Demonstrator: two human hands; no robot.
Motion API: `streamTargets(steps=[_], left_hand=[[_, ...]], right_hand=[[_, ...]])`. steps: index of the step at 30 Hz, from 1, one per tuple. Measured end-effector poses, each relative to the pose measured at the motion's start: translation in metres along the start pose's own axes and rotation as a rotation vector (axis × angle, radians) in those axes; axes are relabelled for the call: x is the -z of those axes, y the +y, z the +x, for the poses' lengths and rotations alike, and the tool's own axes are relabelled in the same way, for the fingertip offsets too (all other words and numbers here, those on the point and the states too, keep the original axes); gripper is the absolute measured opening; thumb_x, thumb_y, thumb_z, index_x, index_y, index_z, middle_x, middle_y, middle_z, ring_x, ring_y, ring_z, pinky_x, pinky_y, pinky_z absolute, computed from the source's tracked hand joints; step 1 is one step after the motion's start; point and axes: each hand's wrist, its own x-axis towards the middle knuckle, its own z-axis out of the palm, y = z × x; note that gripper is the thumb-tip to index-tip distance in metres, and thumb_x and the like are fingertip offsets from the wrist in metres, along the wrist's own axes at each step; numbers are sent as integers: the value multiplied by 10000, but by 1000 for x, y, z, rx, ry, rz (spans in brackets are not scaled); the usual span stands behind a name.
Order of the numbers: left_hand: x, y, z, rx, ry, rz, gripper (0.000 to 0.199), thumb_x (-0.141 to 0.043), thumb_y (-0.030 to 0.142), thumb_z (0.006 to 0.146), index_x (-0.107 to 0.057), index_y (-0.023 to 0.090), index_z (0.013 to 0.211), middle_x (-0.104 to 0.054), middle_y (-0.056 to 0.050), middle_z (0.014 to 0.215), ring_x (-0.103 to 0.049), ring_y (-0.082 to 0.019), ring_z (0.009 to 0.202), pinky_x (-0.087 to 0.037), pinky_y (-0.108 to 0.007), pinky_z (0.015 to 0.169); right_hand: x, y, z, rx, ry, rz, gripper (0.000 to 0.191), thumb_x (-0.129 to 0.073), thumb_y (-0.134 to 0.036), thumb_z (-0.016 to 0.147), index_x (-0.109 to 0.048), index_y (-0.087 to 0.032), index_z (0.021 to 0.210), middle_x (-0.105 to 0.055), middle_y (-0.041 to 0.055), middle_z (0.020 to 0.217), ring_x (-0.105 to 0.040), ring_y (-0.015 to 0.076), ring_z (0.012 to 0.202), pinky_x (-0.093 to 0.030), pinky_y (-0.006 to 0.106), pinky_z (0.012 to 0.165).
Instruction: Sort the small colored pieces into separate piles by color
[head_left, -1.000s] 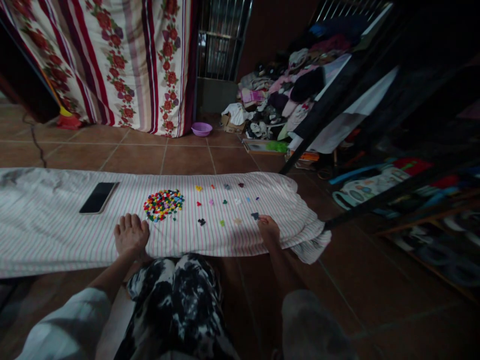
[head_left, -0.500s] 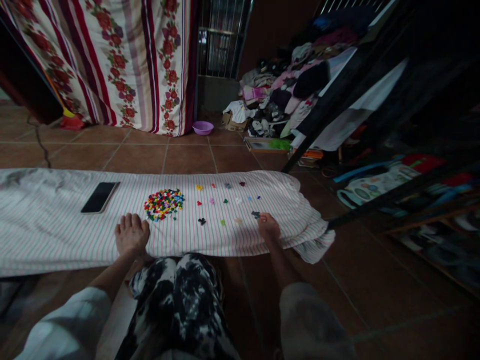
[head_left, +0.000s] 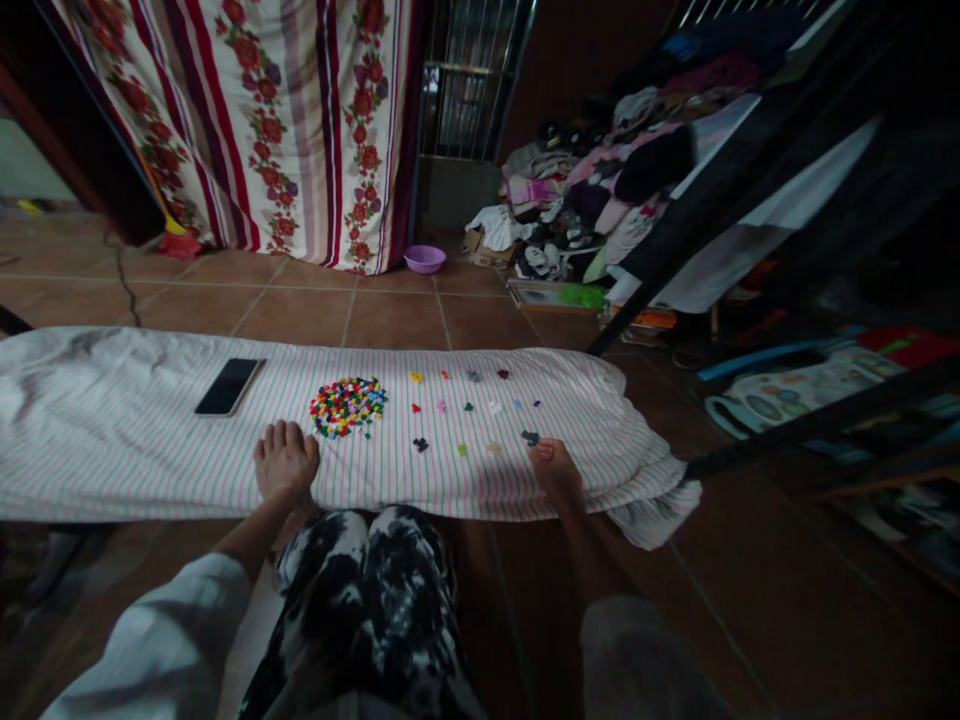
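My left hand (head_left: 286, 462) lies flat on the striped cloth, palm down with fingers extended, holding nothing. Beyond its fingers and to the right is a round pile of small multicoloured toy bricks (head_left: 347, 407). My right hand (head_left: 557, 470) rests at the right part of the cloth, its fingertips pinched at the edge of a little dark grey brick cluster (head_left: 530, 438). Left of it are small same-colour groups: beige bricks (head_left: 493, 448), lime green bricks (head_left: 462, 450) and black bricks (head_left: 421, 445). Farther back lie white bricks (head_left: 495, 407), yellow bricks (head_left: 415, 377) and several other colours.
A dark-screened phone (head_left: 230, 387) lies on the striped cloth (head_left: 127, 440), left of the pile. Past the surface are a purple basin (head_left: 425, 260), a floral curtain (head_left: 300, 130) and a heap of clothes (head_left: 577, 190). A dark slanting bar (head_left: 795, 430) crosses at the right.
The whole view has shifted, so the cloth and bricks appear a little farther right. Both hands keep their places on the cloth, the right one still at the dark grey bricks.
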Motion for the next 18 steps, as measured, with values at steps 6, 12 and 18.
streamTargets(steps=[6,12,18], left_hand=[[-8,-3,1,32,11,-36,504,-319,347,911,-534,77,1279,-495,-190,1417,-380,-342,1364,-282,-490,1117],[-16,-6,2,35,36,-45,514,-347,355,905,-536,80,1296,-497,-185,1424,-376,-339,1372,-277,-493,1122],[-22,-9,2,32,95,-82,496,-368,334,900,-555,82,1285,-526,-184,1398,-406,-337,1354,-293,-491,1115]], right_hand=[[-4,1,5,-27,14,-39,224,-587,-266,756,-624,-224,973,-673,39,895,-604,180,776,-402,270,666],[-7,1,5,-26,189,214,287,-567,-434,714,-621,-189,853,-604,24,694,-552,184,637,-432,299,620],[-31,-50,-6,194,165,426,376,-558,-490,721,-633,-159,883,-580,8,661,-528,150,598,-456,290,606]])
